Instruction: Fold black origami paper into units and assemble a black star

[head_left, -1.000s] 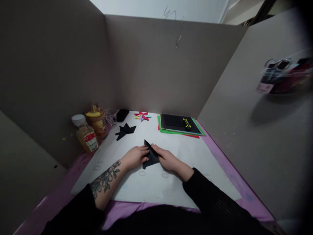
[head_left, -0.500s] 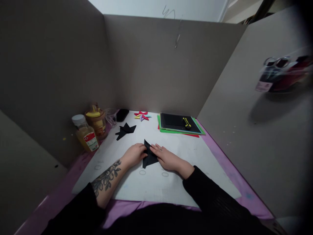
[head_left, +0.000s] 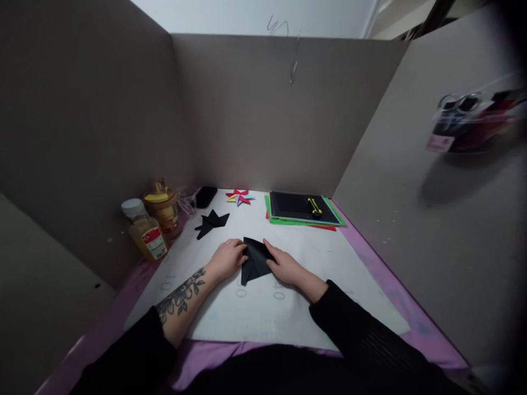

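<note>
A folded piece of black paper (head_left: 255, 259) lies on the white sheet (head_left: 263, 307) in front of me. My left hand (head_left: 225, 259) rests on its left edge with the fingers curled down against the paper. My right hand (head_left: 284, 266) lies on its right side, fingers pressed on the fold. A second folded black paper shape (head_left: 211, 222) sits further back to the left, and a small multicoloured paper star (head_left: 239, 196) lies near the back wall.
A stack of coloured paper sheets (head_left: 302, 208) with a black-and-yellow tool (head_left: 315, 207) on top lies at the back right. Two bottles (head_left: 144, 230) (head_left: 162, 207) and a black case (head_left: 205, 196) stand at the left. Cardboard walls enclose the desk; a purple mat (head_left: 370, 263) borders the sheet.
The black paper now looks wider, with a flap spread to the right. My right hand has shifted slightly right along it. The view has tilted a little.
</note>
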`<state>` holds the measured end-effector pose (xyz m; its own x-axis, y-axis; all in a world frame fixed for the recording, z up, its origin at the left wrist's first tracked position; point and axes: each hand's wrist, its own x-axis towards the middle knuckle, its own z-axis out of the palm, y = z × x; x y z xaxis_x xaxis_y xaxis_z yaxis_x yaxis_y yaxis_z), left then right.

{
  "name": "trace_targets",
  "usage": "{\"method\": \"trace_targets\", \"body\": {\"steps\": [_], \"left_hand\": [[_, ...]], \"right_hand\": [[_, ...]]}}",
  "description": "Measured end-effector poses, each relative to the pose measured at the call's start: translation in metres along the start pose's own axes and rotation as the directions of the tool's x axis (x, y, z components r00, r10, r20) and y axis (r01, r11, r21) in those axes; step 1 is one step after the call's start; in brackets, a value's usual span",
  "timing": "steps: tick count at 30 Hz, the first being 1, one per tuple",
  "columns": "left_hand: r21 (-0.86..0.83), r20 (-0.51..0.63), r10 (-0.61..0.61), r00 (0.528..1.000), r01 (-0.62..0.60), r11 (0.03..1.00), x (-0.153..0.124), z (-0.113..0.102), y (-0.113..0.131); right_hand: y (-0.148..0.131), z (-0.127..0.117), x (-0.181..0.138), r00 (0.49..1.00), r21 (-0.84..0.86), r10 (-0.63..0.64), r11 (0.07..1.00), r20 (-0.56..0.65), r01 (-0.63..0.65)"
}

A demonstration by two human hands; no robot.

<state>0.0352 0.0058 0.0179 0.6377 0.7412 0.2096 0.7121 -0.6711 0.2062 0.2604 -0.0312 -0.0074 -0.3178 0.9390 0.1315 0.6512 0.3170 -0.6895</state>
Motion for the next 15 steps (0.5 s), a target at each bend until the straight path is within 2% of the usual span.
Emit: {"method": "trace_targets", "body": {"steps": [2, 4, 8, 11, 15], "left_hand": [[0.044, 0.042, 0.034, 0.999, -0.036, 0.998, 0.004, -0.002, -0.005], [0.083, 0.075, 0.063, 0.995, -0.070, 0.994, 0.008, -0.004, -0.008], [0.127, 0.085, 0.076, 0.993, -0.087, 0.988, 0.012, -0.006, -0.011], [0.152, 0.067, 0.061, 0.996, -0.070, 0.986, 0.013, -0.005, -0.012], [0.169, 0.060, 0.038, 0.997, -0.048, 0.984, 0.014, -0.003, -0.016]], "right_hand": [[0.002, 0.000, 0.003, 0.995, 0.102, 0.095, 0.991, -0.035, -0.091], [0.002, 0.000, 0.005, 0.991, 0.181, 0.125, 0.977, -0.039, -0.116], [-0.002, -0.002, 0.008, 0.999, 0.249, 0.033, 0.968, -0.014, -0.029], [-0.005, -0.004, 0.008, 1.000, 0.218, 0.012, 0.976, 0.016, -0.015], [-0.006, -0.006, 0.006, 0.997, 0.059, 0.032, 0.998, 0.076, -0.037]]}}
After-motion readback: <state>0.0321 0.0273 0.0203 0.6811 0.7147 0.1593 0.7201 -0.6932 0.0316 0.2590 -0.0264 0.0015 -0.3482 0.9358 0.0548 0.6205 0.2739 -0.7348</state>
